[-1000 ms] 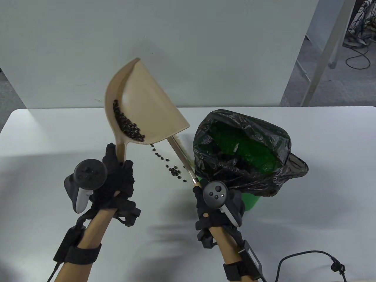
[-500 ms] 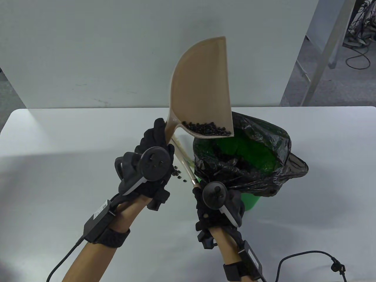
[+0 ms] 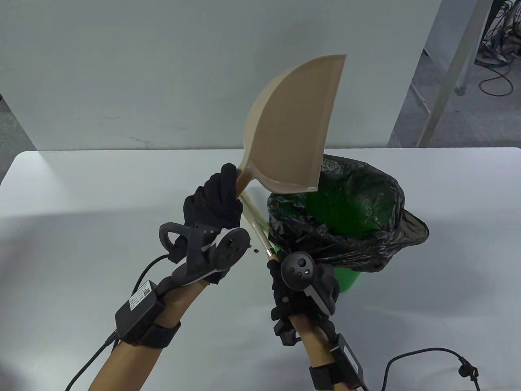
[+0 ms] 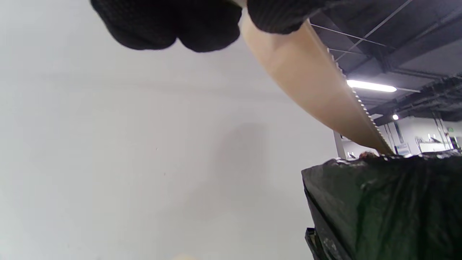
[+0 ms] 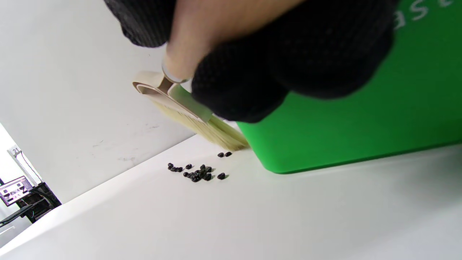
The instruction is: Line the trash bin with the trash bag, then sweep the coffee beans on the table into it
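Observation:
My left hand [image 3: 220,193] grips the handle of the beige dustpan [image 3: 293,130], which is tipped steeply with its lip over the bin's near left rim; only its underside shows, and no beans are visible in it. The green trash bin [image 3: 351,281] is lined with the black trash bag [image 3: 358,240]. My right hand [image 3: 280,281] grips the brush handle [image 3: 257,230] just left of the bin. In the right wrist view the brush bristles [image 5: 216,131] rest on the table beside the bin [image 5: 361,108], with several coffee beans [image 5: 196,175] lying close by. The dustpan edge [image 4: 310,83] meets the bag's rim [image 4: 389,206].
The white table [image 3: 81,228] ends at a white wall panel behind. A black cable [image 3: 423,358] lies at the front right. A stray bean [image 3: 255,251] sits between my hands; my left hand hides the other beans from above.
My left hand swung the dustpan right over the bin and tipped it further; the beans that lay in the pan no longer show. My right hand and the brush stayed put.

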A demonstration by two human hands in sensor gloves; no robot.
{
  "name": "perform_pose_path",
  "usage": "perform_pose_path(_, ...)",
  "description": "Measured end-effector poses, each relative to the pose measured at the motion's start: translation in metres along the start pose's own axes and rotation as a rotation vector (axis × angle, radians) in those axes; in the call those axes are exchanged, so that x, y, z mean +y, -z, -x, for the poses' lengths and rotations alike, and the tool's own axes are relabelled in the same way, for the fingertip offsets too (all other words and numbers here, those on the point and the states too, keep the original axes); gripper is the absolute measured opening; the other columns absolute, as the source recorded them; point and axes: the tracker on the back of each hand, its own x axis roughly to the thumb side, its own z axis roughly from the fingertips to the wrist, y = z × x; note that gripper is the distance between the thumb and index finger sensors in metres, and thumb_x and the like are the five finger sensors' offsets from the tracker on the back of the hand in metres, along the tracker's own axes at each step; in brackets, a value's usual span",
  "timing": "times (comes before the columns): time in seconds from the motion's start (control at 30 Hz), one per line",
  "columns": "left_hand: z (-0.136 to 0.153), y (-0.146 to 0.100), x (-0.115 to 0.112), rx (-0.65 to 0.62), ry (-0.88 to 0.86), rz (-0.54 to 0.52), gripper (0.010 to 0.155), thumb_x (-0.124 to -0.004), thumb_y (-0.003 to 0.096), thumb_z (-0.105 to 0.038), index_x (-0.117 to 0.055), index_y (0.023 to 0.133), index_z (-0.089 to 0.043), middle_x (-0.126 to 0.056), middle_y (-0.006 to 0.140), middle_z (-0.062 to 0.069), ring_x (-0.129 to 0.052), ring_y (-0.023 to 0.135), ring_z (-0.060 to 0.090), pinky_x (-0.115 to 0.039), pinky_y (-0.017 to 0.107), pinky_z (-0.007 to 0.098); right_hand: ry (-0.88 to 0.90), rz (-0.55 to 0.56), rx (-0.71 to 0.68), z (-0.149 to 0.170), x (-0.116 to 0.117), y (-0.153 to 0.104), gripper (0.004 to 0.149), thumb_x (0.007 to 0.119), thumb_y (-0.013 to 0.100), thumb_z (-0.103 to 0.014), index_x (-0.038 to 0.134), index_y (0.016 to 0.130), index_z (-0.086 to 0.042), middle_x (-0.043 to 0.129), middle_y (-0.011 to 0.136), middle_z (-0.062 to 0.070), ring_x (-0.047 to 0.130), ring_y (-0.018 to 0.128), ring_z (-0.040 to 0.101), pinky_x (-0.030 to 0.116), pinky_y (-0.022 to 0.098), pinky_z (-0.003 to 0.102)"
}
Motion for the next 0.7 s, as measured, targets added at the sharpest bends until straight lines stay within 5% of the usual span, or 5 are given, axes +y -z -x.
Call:
perform_pose_path(0.17, 0.023, -0.007, -0.003, 0.096, -0.196, 0.054, 0.077, -0.065, 0.0651, -0.028, -0.015, 0.115, 0.001, -0.044, 0.113, 0.022, -0.082, 0.077, 0.027, -0.077, 0.061, 0.058, 0.007, 0.001, 0.002, 0.0, 0.0, 0.0, 0.055, 0.057, 0.064, -0.036, 0.061, 0.104, 0.001, 0.092, 0.078, 0.017, 0.102, 0.044, 0.022, 0.092, 0.029, 0.04)
perform_pose_path(0.47, 0.099, -0.043, -0.037, 0.451, -0.969, 0.141, 0.077, -0.062, 0.0655, -0.028, -0.013, 0.112, 0.009, -0.043, 0.109, 0.03, -0.084, 0.073, 0.026, -0.079, 0.058, 0.057, 0.093, 0.009, -0.006, -0.004, -0.014, -0.007, 0.055, 0.057, 0.064, -0.035, 0.06, 0.104, 0.002, 0.091, 0.079, 0.018, 0.101, 0.045, 0.023, 0.092, 0.03, 0.041)
perform_pose_path(0.7, 0.162, -0.094, -0.07, 0.627, -0.92, 0.166, 0.078, -0.059, 0.0655, -0.028, -0.009, 0.11, 0.012, -0.04, 0.108, 0.032, -0.083, 0.073, 0.026, -0.079, 0.057, 0.056, 0.036, 0.011, -0.01, -0.011, -0.016, -0.011, 0.055, 0.058, 0.064, -0.034, 0.059, 0.105, 0.003, 0.09, 0.079, 0.019, 0.101, 0.046, 0.024, 0.091, 0.03, 0.042)
